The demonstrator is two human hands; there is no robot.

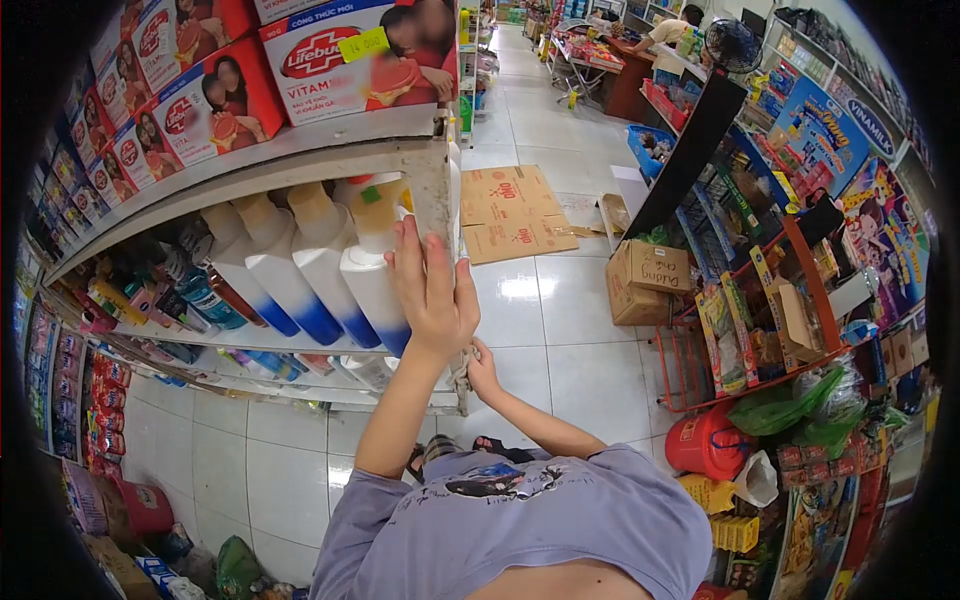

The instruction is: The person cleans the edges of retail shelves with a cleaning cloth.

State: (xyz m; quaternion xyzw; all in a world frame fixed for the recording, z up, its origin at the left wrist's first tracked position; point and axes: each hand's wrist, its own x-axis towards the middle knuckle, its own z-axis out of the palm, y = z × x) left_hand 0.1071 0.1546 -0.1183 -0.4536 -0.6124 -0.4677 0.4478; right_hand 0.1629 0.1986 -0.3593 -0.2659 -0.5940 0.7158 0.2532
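Note:
My left hand is raised at the end of a white shelf, fingers stretched upward. It lies against or just in front of the nearest white-and-blue bottle, partly covering it. Several similar bottles with tan tops stand in a row beside it. Lower down, my right hand is by the shelf's end post, its fingers closed around what looks like a greyish rag. Most of that bunched thing is hidden by the post and my fingers.
Red-and-white soap boxes fill the shelf above. Flattened cardboard lies on the tiled floor ahead. To the right stand cardboard boxes, a red wire rack and a red bucket. A person is at the far counter.

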